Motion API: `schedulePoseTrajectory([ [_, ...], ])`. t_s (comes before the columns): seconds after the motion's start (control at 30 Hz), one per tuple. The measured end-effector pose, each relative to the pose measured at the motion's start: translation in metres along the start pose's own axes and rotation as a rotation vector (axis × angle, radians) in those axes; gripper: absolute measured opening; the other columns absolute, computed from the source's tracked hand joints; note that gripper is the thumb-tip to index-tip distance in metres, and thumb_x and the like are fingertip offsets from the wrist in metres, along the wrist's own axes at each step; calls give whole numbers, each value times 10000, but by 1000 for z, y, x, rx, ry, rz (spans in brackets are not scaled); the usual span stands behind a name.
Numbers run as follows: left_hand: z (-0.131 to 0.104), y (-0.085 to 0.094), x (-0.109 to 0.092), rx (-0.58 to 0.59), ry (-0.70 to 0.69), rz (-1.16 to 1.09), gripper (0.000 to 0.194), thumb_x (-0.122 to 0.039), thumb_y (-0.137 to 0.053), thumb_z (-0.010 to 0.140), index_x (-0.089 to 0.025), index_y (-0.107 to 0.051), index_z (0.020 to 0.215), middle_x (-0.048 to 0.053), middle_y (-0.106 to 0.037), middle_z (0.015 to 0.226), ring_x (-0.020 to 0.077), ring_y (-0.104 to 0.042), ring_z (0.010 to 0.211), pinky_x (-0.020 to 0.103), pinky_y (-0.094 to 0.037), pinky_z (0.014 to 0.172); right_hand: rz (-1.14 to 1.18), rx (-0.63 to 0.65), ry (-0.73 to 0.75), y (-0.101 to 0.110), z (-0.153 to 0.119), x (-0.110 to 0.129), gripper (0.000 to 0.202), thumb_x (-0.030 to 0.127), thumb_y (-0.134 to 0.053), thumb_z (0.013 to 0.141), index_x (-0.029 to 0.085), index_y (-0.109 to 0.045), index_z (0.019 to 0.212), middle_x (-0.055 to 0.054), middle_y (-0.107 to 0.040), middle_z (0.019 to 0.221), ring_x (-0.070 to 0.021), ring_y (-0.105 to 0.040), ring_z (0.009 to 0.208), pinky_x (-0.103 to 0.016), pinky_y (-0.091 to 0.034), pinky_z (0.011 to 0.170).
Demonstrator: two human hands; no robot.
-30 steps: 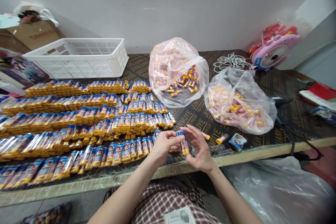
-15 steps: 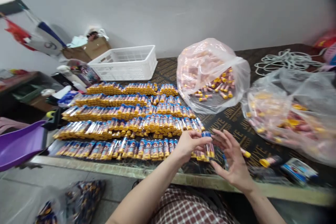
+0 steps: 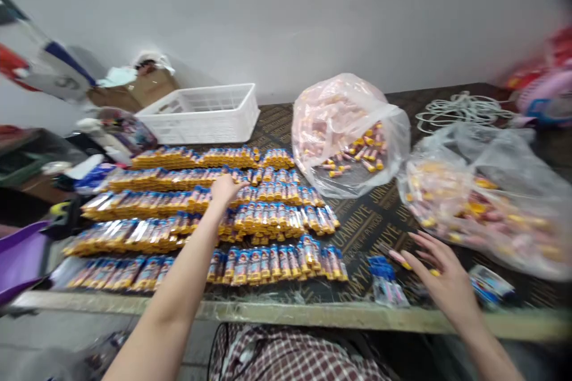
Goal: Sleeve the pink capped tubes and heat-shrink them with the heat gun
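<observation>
Rows of small tubes with blue tops and yellow ends (image 3: 263,265) lie stacked on the dark printed board (image 3: 353,226). My left hand (image 3: 224,189) reaches over the middle rows, its fingers bent down at the tubes; what it may hold is hidden. Near the front right, my right hand (image 3: 440,274) has its thumb and fingers apart, close to a loose pink tube with a yellow end (image 3: 399,259). Just left of that hand lies a small clear and blue packet (image 3: 388,283). A blue and white packet (image 3: 491,286) is on its other side.
Behind the rows stands a white plastic basket (image 3: 201,122). A clear bag of pink and yellow tubes (image 3: 351,137) sits at centre right, another bag (image 3: 482,202) farther right. Coiled white cord (image 3: 465,110) lies behind it. A purple scoop (image 3: 20,262) is at left.
My left hand has moved left and away from me, from the front row to the middle rows. My right hand has shifted right. The tube that was between them has left that spot.
</observation>
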State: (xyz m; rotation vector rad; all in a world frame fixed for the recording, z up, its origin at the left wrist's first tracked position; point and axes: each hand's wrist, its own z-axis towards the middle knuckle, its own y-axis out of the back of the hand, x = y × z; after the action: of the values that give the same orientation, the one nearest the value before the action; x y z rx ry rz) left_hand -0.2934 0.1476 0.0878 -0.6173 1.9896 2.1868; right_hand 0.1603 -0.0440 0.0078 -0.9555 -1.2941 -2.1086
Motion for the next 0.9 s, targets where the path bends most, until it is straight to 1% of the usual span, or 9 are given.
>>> schedulePoseTrajectory([
  [0.1, -21, -5, -35, -138, -64, -35, 454, -577, -592, 716, -155, -579, 550, 49, -513, 507, 202, -540, 630, 310, -340, 624, -104, -56, 35, 8, 4, -10, 392, 474, -570, 780, 215, -623, 1069, -108, -558, 1185, -258, -554, 1067, -406, -507, 834],
  [0.17, -51, -16, -72, -127, -189, -254, 366, -522, -541, 777, -185, -640, 673, 53, -587, 580, 194, -543, 609, 302, -357, 597, -203, -54, 54, 11, 7, -22, 372, 461, -553, 794, 191, -635, 1036, -120, -604, 1102, -264, -558, 1037, -435, -464, 878],
  [0.2, -71, -25, -92, -47, -267, -387, 311, -469, -538, 793, -194, -652, 704, 51, -620, 618, 187, -550, 602, 296, -369, 587, -256, -20, 60, 11, 8, -27, 374, 459, -558, 790, 178, -640, 1024, -123, -626, 1059, -268, -562, 1011, -445, -445, 888],
  [0.27, -117, -50, -134, 274, -459, -539, 198, -341, -550, 794, -201, -668, 719, 39, -674, 694, 183, -590, 649, 288, -409, 626, -347, 77, 50, 8, 8, -35, 400, 463, -576, 778, 160, -641, 1032, -127, -651, 1015, -278, -561, 967, -449, -428, 869],
  [0.33, -162, -82, -170, 557, -625, -439, 149, -262, -558, 773, -196, -687, 739, 47, -697, 741, 195, -615, 695, 294, -427, 664, -400, 165, 34, 2, 7, -36, 389, 460, -587, 773, 171, -649, 1026, -115, -670, 963, -283, -558, 919, -444, -419, 817],
  [0.43, -201, -130, -202, 616, -701, -209, 164, -260, -601, 743, -159, -693, 833, 123, -700, 863, 253, -633, 822, 333, -447, 733, -403, 237, 46, -5, 4, -30, 267, 414, -571, 802, 213, -674, 945, -71, -679, 836, -259, -563, 843, -419, -400, 780],
  [0.6, -207, -170, -210, 608, -700, -24, 169, -232, -620, 731, -121, -674, 846, 174, -685, 905, 289, -634, 857, 361, -461, 737, -256, 185, 50, 4, -2, -23, 246, 331, -472, 868, 199, -653, 971, -69, -613, 888, -201, -580, 825, -343, -449, 745],
  [0.8, -208, -175, -205, 610, -700, -19, 136, -189, -534, 779, -151, -659, 818, 126, -688, 849, 240, -637, 818, 327, -454, 722, -60, 31, -48, 21, -11, -15, 273, 368, -500, 856, 191, -629, 1020, -80, -570, 929, -205, -569, 832, -314, -476, 654],
  [0.9, -212, -174, -205, 588, -697, -25, 135, -177, -526, 770, -161, -646, 830, 110, -685, 828, 234, -632, 811, 319, -446, 717, -23, -31, -55, 23, -15, -8, 234, 380, -527, 847, 189, -634, 930, -69, -585, 894, -192, -562, 798, -300, -460, 635],
])
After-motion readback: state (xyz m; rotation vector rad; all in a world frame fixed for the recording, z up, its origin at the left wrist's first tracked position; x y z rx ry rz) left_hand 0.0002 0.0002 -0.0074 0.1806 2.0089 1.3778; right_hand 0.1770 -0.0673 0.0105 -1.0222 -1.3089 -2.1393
